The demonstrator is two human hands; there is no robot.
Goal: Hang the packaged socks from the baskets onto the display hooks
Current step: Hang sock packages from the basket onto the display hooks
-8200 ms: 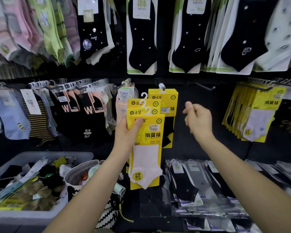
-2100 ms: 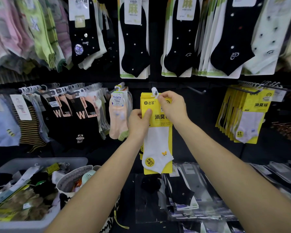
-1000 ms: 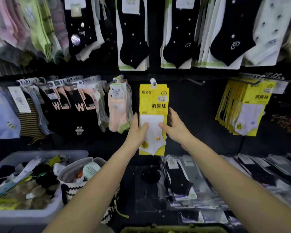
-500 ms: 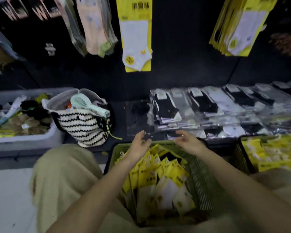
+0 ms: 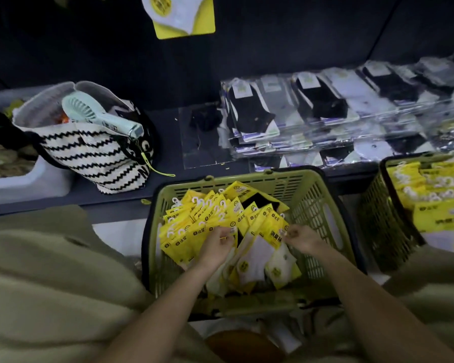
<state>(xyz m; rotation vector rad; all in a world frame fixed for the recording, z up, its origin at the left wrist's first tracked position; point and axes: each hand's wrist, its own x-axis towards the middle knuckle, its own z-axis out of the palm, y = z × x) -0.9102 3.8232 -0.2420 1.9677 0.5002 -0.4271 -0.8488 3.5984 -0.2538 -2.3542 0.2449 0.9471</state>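
The yellow sock packs (image 5: pixel 194 224) lie fanned in the green basket (image 5: pixel 247 174). With the last hung pack (image 5: pixel 181 19) now on its hook well above the basket, you've dropped both hands into the pile. Your left hand (image 5: pixel 218 244) curls its fingers over one pack and your right hand (image 5: pixel 302 238) pinches another's edge, so the next pick looks under way. The pack by your right hand reads 消臭袜; smaller print is blurred.

Hanging sock pack (image 5: pixel 180 17) cropped at top, second basket (image 5: pixel 378 221) cut off right.
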